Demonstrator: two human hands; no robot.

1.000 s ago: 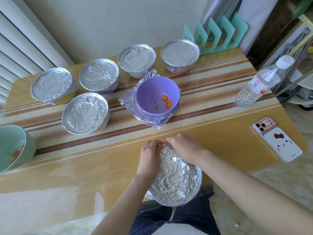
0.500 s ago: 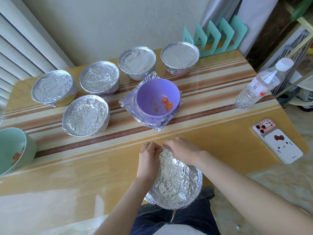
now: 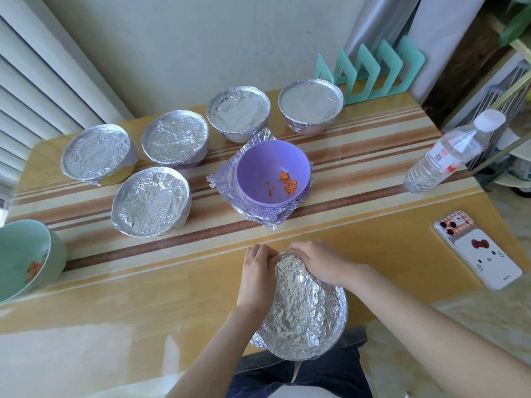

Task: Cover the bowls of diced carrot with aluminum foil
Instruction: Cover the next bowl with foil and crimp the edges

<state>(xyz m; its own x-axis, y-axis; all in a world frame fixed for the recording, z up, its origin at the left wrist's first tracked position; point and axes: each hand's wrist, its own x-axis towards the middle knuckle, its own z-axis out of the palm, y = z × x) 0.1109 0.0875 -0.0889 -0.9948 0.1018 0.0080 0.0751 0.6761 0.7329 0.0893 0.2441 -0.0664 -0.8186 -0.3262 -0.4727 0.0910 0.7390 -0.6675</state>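
A foil-covered bowl [image 3: 304, 308] sits tilted at the table's near edge. My left hand [image 3: 257, 275] and my right hand [image 3: 321, 265] both pinch the foil at its far rim. Behind them an uncovered purple bowl [image 3: 258, 165] with diced carrot [image 3: 287, 183] stands on a stack of foil sheets [image 3: 255, 216]. Several foil-covered bowls stand further back, among them one at the front left [image 3: 150, 201] and one at the far right [image 3: 311, 106]. An uncovered green bowl [image 3: 26, 254] holding carrot is at the left edge.
A water bottle [image 3: 448, 152] stands at the right side of the table. A phone [image 3: 478, 248] in a white cat case lies near the right edge. A teal rack [image 3: 370, 71] stands at the back against the wall.
Both hands stay pinching the foil at the bowl's far rim, with only slight finger shifts. The bowl has not moved noticeably.
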